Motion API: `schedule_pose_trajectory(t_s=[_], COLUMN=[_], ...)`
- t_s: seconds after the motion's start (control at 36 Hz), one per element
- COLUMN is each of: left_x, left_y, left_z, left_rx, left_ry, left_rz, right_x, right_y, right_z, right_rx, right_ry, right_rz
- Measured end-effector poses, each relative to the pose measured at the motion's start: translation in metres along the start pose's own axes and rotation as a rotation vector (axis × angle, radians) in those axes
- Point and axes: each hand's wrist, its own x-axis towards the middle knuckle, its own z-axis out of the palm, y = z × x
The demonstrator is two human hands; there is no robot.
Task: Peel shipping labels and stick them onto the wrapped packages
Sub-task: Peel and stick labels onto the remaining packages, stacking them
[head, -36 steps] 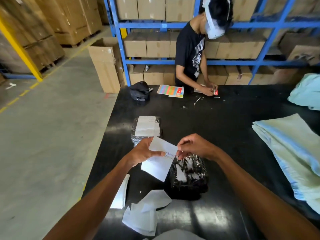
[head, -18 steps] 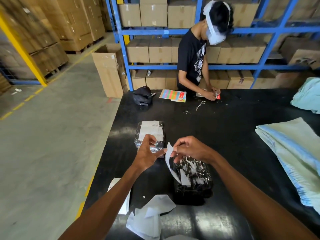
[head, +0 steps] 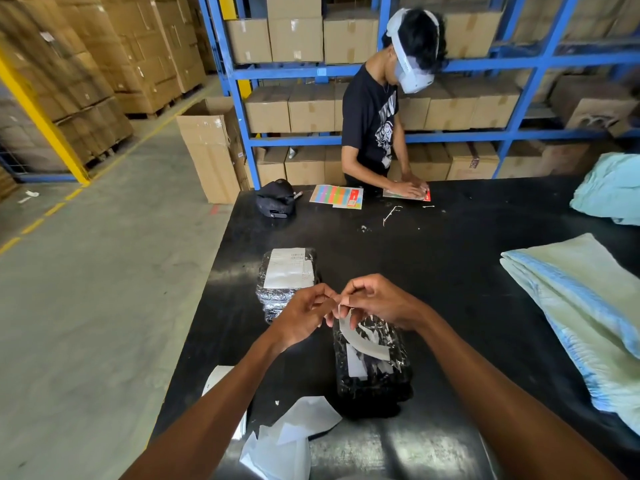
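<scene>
left hand (head: pixel 304 315) + right hand (head: pixel 377 303): pinching label (head: pixel 360 339) | unlabelled package (head: pixel 374 372) beneath | labelled package (head: pixel 287 282) beyond left hand

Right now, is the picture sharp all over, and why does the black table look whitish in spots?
Head view: the hands and table are fairly sharp; the stacked boxes at far left smear with blur. Head view: the whitish patches are glare from overhead light on the glossy tabletop, strongest near the bottom edge. Head view: the wide lens bows the blue rack posts outward.

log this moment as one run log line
step: peeling label | left hand + right hand: pinching label | below: unlabelled package | labelled package: done
</scene>
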Motion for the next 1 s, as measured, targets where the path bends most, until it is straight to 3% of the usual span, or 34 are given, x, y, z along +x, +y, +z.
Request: schedule_pose_trajectory(t_s=[0.11,0.36,0.56,0.64,0.81,1.0], left_x=[0.006,0.017,0.024,0.025,0.026,0.025], left_y=[0.003,0.002,0.006,0.008,0.017,0.020], left_z=[0.008,0.021,0.025,0.029,0.040,0.051], left_rx=[-0.010,-0.198,-0.176,-0.078,0.025,0.120], left_ry=[0.019,0.125,0.222,0.253,0.228,0.216], left_rz=[-0.016,-0.065,-0.040,0.053,0.163,0.259], right_x=[-0.001,0.002,-0.001,0.002,-0.003,-0.002], right_y=[0.005,0.011,0.013,0.023,0.029,0.050], right_z=[-0.007,-0.014,-0.022,-0.027,-0.020,-0.004], right_rx=[0.000,-0.043,-0.109,-0.324,-0.508,-0.463], right_ry=[0.052,0.414,0.494,0.451,0.176,0.161], right_rz=[0.009,-0.070,-0.102,-0.130,0.022,0.052])
